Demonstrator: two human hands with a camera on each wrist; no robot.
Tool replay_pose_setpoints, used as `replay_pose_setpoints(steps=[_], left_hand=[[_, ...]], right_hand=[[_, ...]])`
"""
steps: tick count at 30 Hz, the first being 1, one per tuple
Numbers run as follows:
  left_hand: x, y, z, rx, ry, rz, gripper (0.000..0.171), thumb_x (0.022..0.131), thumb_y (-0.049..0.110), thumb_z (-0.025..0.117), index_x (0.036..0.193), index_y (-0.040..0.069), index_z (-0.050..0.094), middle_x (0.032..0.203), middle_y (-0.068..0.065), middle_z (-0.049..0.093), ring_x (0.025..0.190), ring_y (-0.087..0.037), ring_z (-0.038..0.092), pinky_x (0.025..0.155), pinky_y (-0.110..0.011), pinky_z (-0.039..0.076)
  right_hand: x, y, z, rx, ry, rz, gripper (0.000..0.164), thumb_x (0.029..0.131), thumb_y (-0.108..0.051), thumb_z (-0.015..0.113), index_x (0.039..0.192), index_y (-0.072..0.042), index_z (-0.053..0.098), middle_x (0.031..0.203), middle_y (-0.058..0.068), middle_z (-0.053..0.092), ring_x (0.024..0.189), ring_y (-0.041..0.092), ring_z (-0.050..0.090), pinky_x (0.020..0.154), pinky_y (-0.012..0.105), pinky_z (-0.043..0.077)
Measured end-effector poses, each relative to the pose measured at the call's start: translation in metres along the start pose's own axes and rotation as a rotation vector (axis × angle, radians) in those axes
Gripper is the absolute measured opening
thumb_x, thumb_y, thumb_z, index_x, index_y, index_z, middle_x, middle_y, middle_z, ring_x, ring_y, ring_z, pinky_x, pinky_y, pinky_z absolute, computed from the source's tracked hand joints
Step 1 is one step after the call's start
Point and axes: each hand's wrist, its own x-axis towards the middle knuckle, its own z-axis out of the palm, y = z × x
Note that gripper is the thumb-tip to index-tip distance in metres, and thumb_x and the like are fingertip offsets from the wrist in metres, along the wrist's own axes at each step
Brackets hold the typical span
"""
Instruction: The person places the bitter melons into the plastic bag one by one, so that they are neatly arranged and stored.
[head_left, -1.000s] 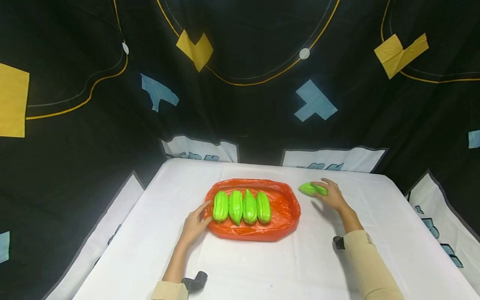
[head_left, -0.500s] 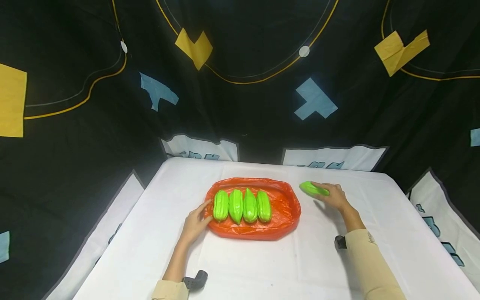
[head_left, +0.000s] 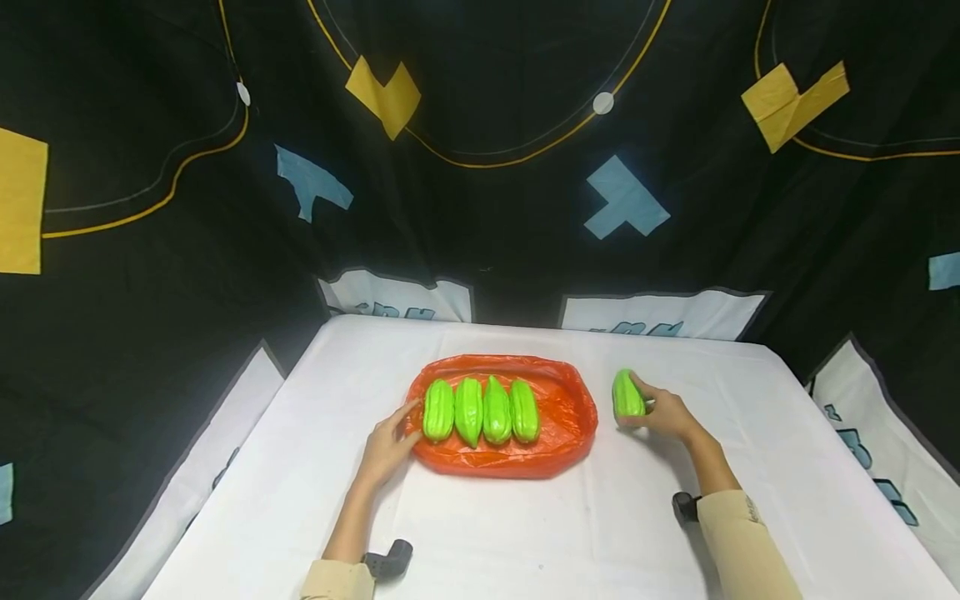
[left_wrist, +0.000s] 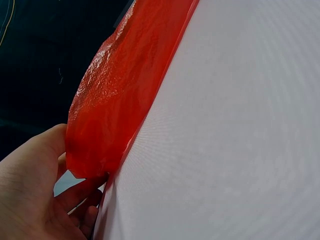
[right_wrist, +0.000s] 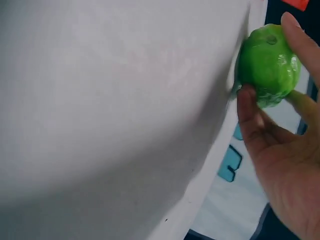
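My left hand (head_left: 386, 450) holds the left end of a red plastic-covered oval tray (head_left: 564, 421). In the left wrist view its thumb lies at the tray's rim and its fingers curl in at the lower edge. Several bright green ridged gourds (head_left: 497, 412) lie side by side in the tray, lengthwise away from me. To the right of the tray, my right hand (head_left: 670, 414) grips another green gourd (head_left: 627, 393) between thumb and fingers, its long side pointing away from me. The right wrist view shows this gourd's rounded end (right_wrist: 270, 62) close over the white tabletop.
Everything is on a table with a white cloth (head_left: 510, 533). Behind it hangs a black curtain (head_left: 480, 225) with yellow and blue patches. The tray's right part has bare red lining beside the gourds. Each wrist wears a dark camera mount (head_left: 390, 560).
My right hand has turned its gourd from lying sideways to pointing away from me, and its wrist has come slightly nearer. The left hand and tray stay in place.
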Motion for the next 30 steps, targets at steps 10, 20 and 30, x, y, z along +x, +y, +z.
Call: replay_pose_setpoints(steps=[10, 20, 30], left_hand=[[-0.001, -0.002, 0.0, 0.0, -0.004, 0.008, 0.054, 0.083, 0.016, 0.062, 0.135, 0.015, 0.048, 0.135, -0.018, 0.046, 0.125, -0.039, 0.039, 0.101, -0.057, 0.029], [0.002, -0.003, 0.001, -0.01, -0.011, 0.027, 0.055, 0.083, 0.015, 0.063, 0.135, 0.015, 0.048, 0.136, -0.017, 0.046, 0.126, -0.038, 0.038, 0.102, -0.056, 0.028], [0.001, -0.004, 0.001, -0.008, -0.008, 0.02, 0.054, 0.083, 0.016, 0.062, 0.135, 0.015, 0.048, 0.136, -0.018, 0.045, 0.125, -0.039, 0.038, 0.101, -0.057, 0.028]], right_hand=[[-0.029, -0.021, 0.008, 0.057, 0.091, -0.078, 0.094, 0.068, -0.036, 0.08, 0.144, -0.01, 0.031, 0.112, 0.026, 0.057, 0.089, 0.03, 0.061, 0.074, 0.041, 0.051], [-0.044, -0.062, 0.014, 0.083, 0.16, -0.229, 0.092, 0.062, -0.035, 0.084, 0.139, -0.011, 0.039, 0.118, 0.016, 0.056, 0.085, 0.026, 0.059, 0.069, 0.035, 0.052], [-0.033, -0.088, 0.032, 0.031, 0.161, -0.231, 0.089, 0.064, -0.049, 0.079, 0.138, -0.019, 0.041, 0.11, 0.009, 0.058, 0.087, 0.024, 0.053, 0.063, 0.031, 0.044]])
